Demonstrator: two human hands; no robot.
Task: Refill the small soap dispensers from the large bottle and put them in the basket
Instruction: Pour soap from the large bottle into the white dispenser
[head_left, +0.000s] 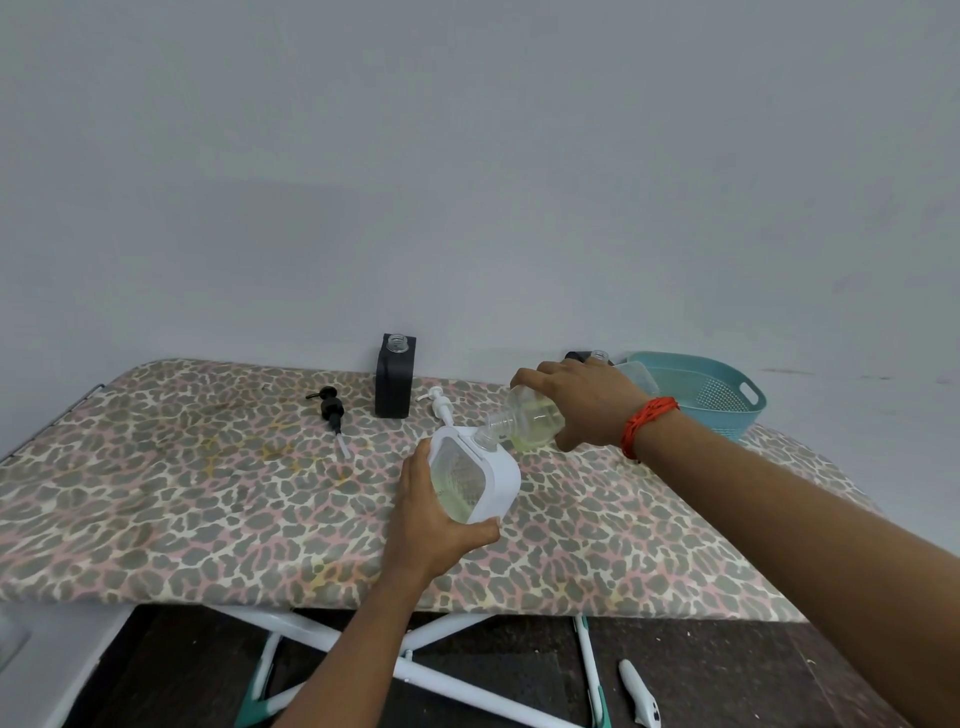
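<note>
My left hand (434, 525) grips a white square soap dispenser (478, 475), tilted, with yellowish liquid inside and its neck uncapped. My right hand (582, 402) holds a clear large bottle (530, 418) tipped on its side, its mouth touching the dispenser's neck. A black dispenser (395, 379) stands uncapped at the back of the table. Its black pump (330, 408) lies to the left of it, and a white pump (441, 405) lies to the right. The teal basket (722, 395) sits at the back right.
The table (182, 493) wears a leopard-print cover and stands against a grey wall. Behind my right hand, next to the basket, another uncapped bottle neck (599, 356) shows. White folding legs and a white object (641, 699) lie on the dark floor below.
</note>
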